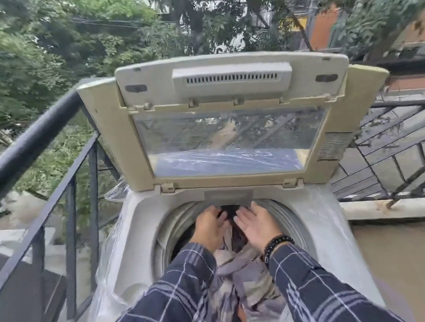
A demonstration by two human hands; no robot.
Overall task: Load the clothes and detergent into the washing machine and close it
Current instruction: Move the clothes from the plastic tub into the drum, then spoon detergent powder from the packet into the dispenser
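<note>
Grey and brown clothes [239,284] are heaped in the mouth of the washer [142,246], spilling toward the near rim, with a darker piece deeper in the drum. Both hands are spread flat, fingers open, gripping nothing: the left hand [209,228] and right hand [257,225] press side by side on the far part of the heap. To do this well, I would push the pile down evenly below the drum ring and tuck in the near cloth so nothing catches when the lid [231,123] comes down. Count: one washer, one lid standing open, two hands, one bracelet [275,245]; the garments are too tangled to count. No detergent shows.
</note>
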